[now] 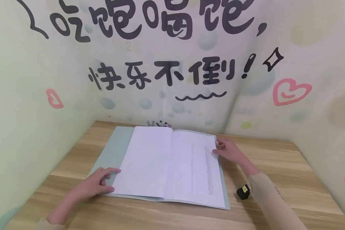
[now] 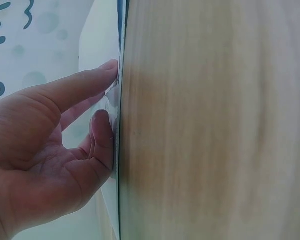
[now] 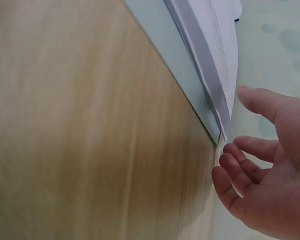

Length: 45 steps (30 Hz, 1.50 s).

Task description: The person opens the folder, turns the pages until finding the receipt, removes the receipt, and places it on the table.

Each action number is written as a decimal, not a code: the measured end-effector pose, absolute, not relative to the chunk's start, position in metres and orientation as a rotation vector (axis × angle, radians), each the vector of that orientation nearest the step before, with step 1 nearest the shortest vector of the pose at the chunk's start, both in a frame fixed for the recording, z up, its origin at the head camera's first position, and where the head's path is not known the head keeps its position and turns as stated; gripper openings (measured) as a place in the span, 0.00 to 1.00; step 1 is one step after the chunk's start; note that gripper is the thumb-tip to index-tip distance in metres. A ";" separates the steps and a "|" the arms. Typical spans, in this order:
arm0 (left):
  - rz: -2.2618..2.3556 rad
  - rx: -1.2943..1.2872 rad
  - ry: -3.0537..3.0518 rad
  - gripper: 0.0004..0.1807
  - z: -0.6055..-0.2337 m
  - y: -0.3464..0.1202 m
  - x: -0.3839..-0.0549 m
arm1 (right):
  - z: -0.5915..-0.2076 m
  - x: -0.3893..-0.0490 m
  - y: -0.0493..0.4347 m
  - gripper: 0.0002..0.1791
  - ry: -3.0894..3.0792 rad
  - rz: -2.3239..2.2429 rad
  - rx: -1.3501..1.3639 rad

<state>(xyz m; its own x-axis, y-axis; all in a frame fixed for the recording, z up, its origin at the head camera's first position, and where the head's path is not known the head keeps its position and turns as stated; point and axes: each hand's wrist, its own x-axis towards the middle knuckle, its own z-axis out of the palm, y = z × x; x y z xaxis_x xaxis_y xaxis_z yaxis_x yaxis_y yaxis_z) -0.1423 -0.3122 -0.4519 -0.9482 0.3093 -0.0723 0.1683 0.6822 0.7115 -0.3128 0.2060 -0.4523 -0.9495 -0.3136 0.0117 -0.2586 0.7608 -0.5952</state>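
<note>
Pages — probably light and floppy, best taken by a corner
Left hand loose at their edge; right hand loose, fingers apart.

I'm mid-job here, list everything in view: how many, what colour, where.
Folder: one, pale blue-green, open on the table
White pages: two facing sides showing, white with dark print on the right one, inside the folder
Small object: one, black with a yellow patch, right of the folder
Table: one, brown wood grain, under everything
Backdrop: whitish-green, behind and beside the table
Lettering: two lines, dark, on the backdrop
Hearts: two, pink, either side of the lettering
Sleeves: two, beige, lower edge
Left hand: one, bare, at the left page's lower-left edge
Right hand: one, bare, by the folder's upper-right corner
</note>
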 end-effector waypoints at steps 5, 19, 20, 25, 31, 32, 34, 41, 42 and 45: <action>1.117 0.391 2.694 0.33 -0.453 -0.312 -0.142 | -0.454 -0.310 0.205 0.33 2.865 -0.889 -0.446; 1.129 0.403 2.684 0.34 -0.452 -0.313 -0.144 | -0.450 -0.306 0.203 0.37 2.852 -0.944 -0.502; 1.129 0.403 2.683 0.34 -0.452 -0.313 -0.144 | -0.451 -0.306 0.203 0.37 2.847 -0.948 -0.497; 1.128 0.413 2.687 0.33 -0.453 -0.313 -0.144 | -0.453 -0.306 0.203 0.38 2.831 -0.966 -0.469; 1.119 0.407 2.701 0.33 -0.453 -0.312 -0.145 | -0.456 -0.307 0.202 0.39 2.831 -1.037 -0.493; 1.116 0.401 2.701 0.33 -0.453 -0.312 -0.145 | -0.456 -0.307 0.202 0.39 2.832 -1.055 -0.504; 1.117 0.400 2.701 0.34 -0.452 -0.312 -0.145 | -0.456 -0.307 0.203 0.40 2.832 -1.091 -0.528; 1.116 0.380 2.706 0.34 -0.452 -0.312 -0.145 | -0.452 -0.305 0.206 0.35 2.836 -1.118 -0.550; 1.109 0.384 2.709 0.34 -0.452 -0.312 -0.146 | -0.451 -0.305 0.206 0.34 2.839 -1.105 -0.555; 1.095 0.377 2.713 0.34 -0.453 -0.312 -0.147 | -0.449 -0.305 0.207 0.31 2.850 -1.069 -0.544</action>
